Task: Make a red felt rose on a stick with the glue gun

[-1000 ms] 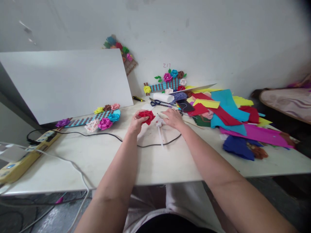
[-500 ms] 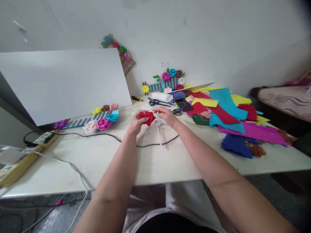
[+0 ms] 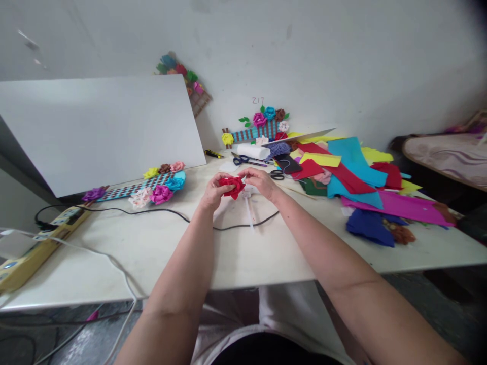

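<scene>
A red paper flower point(image 3: 233, 188) is held above the middle of the table. My left hand point(image 3: 216, 191) is closed on its left side, thumb in front and fingers behind. At the flower's right upper edge, my right hand point(image 3: 261, 182) pinches with thumb and forefinger; the exact contact is small and partly hidden. Just below the right hand lies a pale tool with a clear stick point(image 3: 249, 213) pointing toward me, perhaps a glue gun; its far part is hidden.
Dark-blue-handled scissors point(image 3: 241, 160), black-handled scissors point(image 3: 277, 175) and a white roll point(image 3: 253, 151) lie behind my hands. Coloured paper point(image 3: 353, 162) is heaped right. A flower-decorated blue guitar shape point(image 3: 131, 190) lies left, near a power strip point(image 3: 41, 253). A black cord point(image 3: 133, 211) crosses the table.
The red flower has turned slightly and shifted a little to the right between my fingers. Both hands stay in nearly the same place.
</scene>
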The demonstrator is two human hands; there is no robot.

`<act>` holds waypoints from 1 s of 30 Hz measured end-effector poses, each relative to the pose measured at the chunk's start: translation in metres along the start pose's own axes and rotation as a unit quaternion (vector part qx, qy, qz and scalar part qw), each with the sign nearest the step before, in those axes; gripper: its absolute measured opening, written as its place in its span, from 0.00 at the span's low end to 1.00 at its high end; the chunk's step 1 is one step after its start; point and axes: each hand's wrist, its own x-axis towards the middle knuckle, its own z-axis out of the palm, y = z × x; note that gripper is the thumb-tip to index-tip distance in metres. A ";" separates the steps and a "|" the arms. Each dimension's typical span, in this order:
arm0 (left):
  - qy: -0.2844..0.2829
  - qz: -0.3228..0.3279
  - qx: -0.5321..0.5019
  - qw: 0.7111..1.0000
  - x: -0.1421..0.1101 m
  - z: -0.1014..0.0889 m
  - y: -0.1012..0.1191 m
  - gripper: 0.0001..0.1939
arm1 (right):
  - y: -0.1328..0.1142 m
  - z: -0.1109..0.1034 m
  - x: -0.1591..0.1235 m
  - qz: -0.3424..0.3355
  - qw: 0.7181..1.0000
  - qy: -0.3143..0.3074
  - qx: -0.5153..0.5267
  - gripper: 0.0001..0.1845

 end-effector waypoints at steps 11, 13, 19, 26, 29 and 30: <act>-0.028 -0.016 0.037 0.999 0.000 -0.001 0.000 0.28 | 0.003 0.000 0.002 0.041 0.998 0.018 0.054 0.15; -0.031 -0.016 0.047 0.998 0.000 -0.001 0.001 0.28 | 0.004 -0.001 0.002 0.048 0.997 0.022 0.062 0.15; -0.023 -0.014 0.082 0.996 -0.001 0.000 0.003 0.29 | 0.010 -0.006 0.003 0.026 0.997 -0.003 0.070 0.16; -0.014 -0.004 0.078 0.997 0.001 -0.001 0.001 0.30 | 0.007 0.000 0.001 0.072 0.994 -0.014 0.076 0.21; -0.016 -0.011 0.064 0.998 0.001 -0.001 -0.001 0.30 | 0.004 0.004 0.000 0.089 0.992 -0.015 0.088 0.20; -0.015 -0.014 0.059 0.998 0.001 -0.001 -0.001 0.30 | 0.003 0.005 -0.001 0.095 0.991 -0.016 0.094 0.19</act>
